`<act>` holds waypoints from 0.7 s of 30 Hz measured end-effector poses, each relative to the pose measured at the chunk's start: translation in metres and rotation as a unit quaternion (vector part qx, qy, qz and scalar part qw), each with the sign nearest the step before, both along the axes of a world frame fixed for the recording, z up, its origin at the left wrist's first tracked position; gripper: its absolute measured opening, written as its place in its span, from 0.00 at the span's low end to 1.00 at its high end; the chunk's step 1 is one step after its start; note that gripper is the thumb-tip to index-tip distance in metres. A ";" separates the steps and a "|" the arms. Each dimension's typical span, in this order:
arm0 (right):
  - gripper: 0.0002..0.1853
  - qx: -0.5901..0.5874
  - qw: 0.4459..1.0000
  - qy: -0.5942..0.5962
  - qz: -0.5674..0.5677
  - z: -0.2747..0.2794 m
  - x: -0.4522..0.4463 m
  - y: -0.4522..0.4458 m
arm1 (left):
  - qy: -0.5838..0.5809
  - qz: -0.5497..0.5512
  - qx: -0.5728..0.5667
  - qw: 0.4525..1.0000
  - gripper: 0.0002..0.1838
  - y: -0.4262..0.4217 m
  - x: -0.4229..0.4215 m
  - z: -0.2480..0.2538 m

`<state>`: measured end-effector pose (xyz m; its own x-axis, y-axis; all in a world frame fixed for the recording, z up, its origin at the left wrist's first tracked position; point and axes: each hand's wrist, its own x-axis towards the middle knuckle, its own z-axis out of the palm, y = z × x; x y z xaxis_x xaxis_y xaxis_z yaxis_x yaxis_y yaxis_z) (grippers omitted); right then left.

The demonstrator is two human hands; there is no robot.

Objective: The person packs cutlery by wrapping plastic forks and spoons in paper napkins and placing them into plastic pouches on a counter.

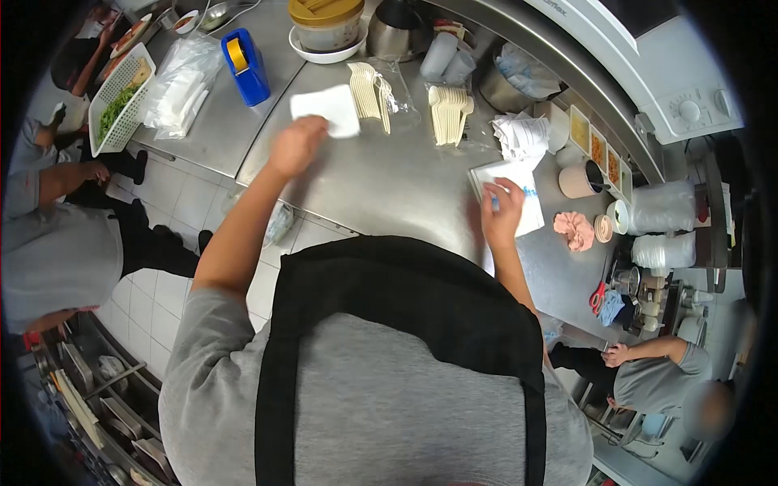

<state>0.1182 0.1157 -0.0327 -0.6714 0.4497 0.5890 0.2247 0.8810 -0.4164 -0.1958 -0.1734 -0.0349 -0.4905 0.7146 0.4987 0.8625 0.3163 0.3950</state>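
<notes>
My left hand [300, 148] is closed on the near edge of a white paper napkin [326, 111], which lies at the left of the steel counter. Just beyond it is a fanned bundle of cream-coloured spoons [370, 95] on clear plastic. A second bundle of such spoons [448, 115] lies further right. My right hand [503, 209] rests over a stack of white paper packets [531, 212] with blue print. Its fingers are bent and apart, with nothing visible between them. Behind that stack is a heap of crumpled white paper packets [521, 136].
A blue tape dispenser [245, 69], plastic bags [180, 87] and a basket of greens [121, 109] stand at left. Along the back are a lidded tub [327, 24] and a metal pot [510, 79]. Red-handled scissors [598, 298] lie at right. Other people stand on both sides.
</notes>
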 end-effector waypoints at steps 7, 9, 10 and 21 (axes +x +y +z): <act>0.05 -0.009 0.994 -0.104 0.021 -0.009 -0.099 0.023 | -0.090 -0.215 -0.099 0.967 0.11 -0.003 0.120 0.012; 0.06 -0.036 0.991 -0.128 -0.015 -0.025 -0.109 0.031 | -0.091 -0.245 -0.121 0.958 0.09 0.008 0.122 0.019; 0.06 -0.050 0.994 -0.100 -0.006 -0.025 -0.110 0.030 | -0.070 -0.221 -0.116 0.966 0.08 0.015 0.119 0.019; 0.19 -0.002 0.968 -0.207 -0.139 -0.032 -0.119 0.032 | 0.165 -0.123 -0.170 0.964 0.08 0.120 0.020 -0.002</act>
<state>-0.0007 0.1482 -0.0645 -0.7016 0.6495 0.2930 0.6021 0.7603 -0.2436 -0.1761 -0.0531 -0.0373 -0.1391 0.9391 0.3141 0.9890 0.1481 -0.0047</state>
